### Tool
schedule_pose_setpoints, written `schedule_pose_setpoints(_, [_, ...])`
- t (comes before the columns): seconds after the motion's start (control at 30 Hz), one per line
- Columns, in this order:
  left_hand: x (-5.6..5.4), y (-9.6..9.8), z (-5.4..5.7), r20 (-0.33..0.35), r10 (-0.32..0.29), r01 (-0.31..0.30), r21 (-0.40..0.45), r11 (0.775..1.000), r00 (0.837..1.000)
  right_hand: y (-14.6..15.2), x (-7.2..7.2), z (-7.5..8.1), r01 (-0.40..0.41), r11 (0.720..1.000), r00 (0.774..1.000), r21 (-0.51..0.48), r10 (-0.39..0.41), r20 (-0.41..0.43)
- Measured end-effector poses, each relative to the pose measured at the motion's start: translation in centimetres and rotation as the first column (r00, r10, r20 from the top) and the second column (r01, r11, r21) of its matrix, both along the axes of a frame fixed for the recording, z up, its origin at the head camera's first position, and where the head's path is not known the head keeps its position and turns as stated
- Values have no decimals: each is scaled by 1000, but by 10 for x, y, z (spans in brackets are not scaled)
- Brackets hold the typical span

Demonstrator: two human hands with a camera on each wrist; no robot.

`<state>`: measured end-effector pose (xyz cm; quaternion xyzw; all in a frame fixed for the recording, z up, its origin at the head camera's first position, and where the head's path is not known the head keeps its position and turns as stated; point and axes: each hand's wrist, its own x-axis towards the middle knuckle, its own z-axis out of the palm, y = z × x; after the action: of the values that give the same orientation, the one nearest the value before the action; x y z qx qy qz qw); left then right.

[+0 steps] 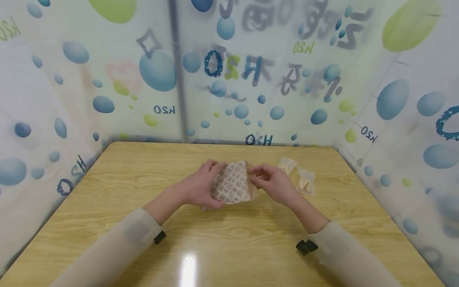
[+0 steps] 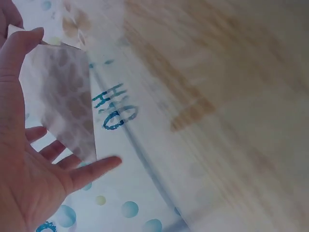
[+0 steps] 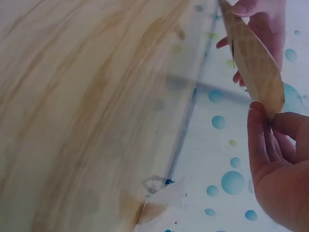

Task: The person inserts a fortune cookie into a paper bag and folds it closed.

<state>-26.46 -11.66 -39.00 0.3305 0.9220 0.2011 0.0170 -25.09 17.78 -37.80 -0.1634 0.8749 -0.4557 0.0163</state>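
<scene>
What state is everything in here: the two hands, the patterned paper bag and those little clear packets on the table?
Patterned paper bag: held between both hands; open or closed, I cannot tell.
Left hand: gripping the bag.
Right hand: pinching the bag's edge.
Farther clear packet: lying on the table; seal unclear.
Nearer clear packet: lying down, pale contents inside; seal unclear.
</scene>
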Motion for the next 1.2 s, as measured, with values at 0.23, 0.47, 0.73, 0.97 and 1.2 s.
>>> schedule_pose_setpoints(0.23, [4, 3, -1, -30, -26, 27, 26, 999, 999, -6, 2, 5, -3, 986, 1000, -164, 4, 8])
schedule_pose_setpoints(0.47, [3, 7, -2, -39, -23, 26, 70, 997, 999, -9, 6, 10, -21, 978, 1000, -207, 22, 3])
schedule_pose_setpoints(0.73, [2, 6, -2, -16, -33, 35, 133, 991, 999, -8, 8, 12, -10, 989, 998, -146, 1, -57])
schedule_pose_setpoints(0.97, [3, 1, -1, -26, -59, 63, 211, 975, 998, -5, 10, 16, 26, 996, 996, -89, -34, -84])
schedule_pose_setpoints(1.2, [6, 1, 0, -48, -24, 35, 234, 972, 999, -7, 12, 17, 1, 995, 995, -98, -11, -99])
